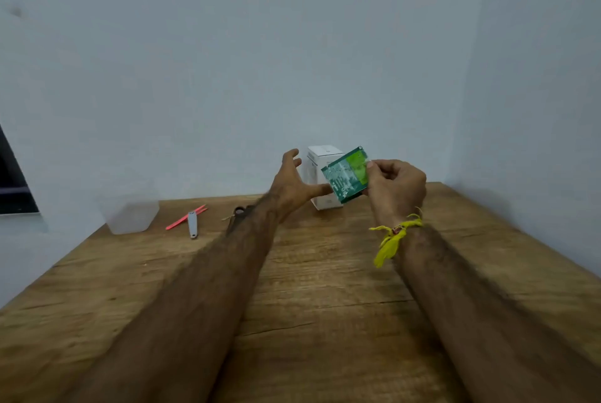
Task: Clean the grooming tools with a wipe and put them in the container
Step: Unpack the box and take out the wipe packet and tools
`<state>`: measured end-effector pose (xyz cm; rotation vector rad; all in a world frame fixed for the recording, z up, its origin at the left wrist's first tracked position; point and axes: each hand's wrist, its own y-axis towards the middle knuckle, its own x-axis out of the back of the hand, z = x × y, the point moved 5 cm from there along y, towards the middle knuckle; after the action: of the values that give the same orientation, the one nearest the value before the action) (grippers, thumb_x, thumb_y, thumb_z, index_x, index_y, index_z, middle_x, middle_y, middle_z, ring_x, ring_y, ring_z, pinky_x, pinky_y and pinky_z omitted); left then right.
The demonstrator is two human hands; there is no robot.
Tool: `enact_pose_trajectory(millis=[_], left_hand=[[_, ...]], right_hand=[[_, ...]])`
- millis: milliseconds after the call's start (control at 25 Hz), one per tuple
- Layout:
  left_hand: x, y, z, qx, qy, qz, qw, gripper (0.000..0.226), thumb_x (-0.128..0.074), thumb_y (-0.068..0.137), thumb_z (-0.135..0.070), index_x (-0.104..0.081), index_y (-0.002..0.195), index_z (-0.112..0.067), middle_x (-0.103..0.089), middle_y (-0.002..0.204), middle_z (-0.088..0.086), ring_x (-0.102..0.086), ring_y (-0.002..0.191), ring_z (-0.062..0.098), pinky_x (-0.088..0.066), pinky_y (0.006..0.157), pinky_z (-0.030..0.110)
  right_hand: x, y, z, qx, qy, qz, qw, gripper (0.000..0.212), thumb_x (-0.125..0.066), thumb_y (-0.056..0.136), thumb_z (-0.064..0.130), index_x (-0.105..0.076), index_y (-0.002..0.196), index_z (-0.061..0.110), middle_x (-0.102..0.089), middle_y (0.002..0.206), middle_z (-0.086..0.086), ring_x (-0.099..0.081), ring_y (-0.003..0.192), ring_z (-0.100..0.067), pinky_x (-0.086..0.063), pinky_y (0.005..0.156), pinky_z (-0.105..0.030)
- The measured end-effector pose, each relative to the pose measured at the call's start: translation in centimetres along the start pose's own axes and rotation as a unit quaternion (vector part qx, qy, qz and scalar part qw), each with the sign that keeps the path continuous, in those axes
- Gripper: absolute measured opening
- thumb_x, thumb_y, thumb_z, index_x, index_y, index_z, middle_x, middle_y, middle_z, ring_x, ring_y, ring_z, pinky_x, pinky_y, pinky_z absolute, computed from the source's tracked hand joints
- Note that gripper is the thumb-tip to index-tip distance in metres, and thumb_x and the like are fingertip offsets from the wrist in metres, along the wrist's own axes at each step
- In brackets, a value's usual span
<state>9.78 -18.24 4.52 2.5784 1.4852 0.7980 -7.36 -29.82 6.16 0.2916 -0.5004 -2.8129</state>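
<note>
My right hand pinches a green wipe sachet and holds it above the table, in front of a white box. Just left of the sachet is my left hand, fingers spread and empty, its thumb close to the sachet's lower edge. On the table at the left lie a silver nail clipper and a red pair of tweezers, which cross each other. Small scissors are partly hidden behind my left forearm. A translucent plastic container stands at the far left.
The wooden table sits in a corner between pale walls at the back and on the right. A yellow thread is tied around my right wrist. A dark panel shows at the left edge.
</note>
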Motion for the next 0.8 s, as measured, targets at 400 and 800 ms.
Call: enact_pose_trajectory(millis=[400,800], left_hand=[[-0.9,0.6,-0.4,-0.077,0.007,-0.082,0.994,0.089,-0.095,0.064,-0.028,-0.035,0.130,-0.026,-0.059,0.121,0.006,-0.062,0.111,0.024,-0.058,0.090,0.044],[7.2,-9.9,-3.1,-0.250,0.199,-0.081,0.944,0.073,-0.082,0.071,-0.053,-0.042,0.132,-0.044,-0.058,0.127,-0.008,-0.060,0.112,0.016,-0.060,0.083,0.044]], right_hand=[[1.8,1.0,-0.8,-0.015,-0.081,-0.096,0.992,0.011,-0.066,0.087,0.017,-0.074,0.090,0.010,-0.072,0.087,-0.008,-0.064,0.085,-0.022,-0.043,0.071,-0.023],[-0.5,-3.4,-1.5,-0.194,-0.130,0.257,0.938,0.034,-0.055,0.098,0.015,-0.055,0.129,0.001,-0.058,0.131,-0.015,-0.053,0.125,-0.027,-0.035,0.086,-0.021]])
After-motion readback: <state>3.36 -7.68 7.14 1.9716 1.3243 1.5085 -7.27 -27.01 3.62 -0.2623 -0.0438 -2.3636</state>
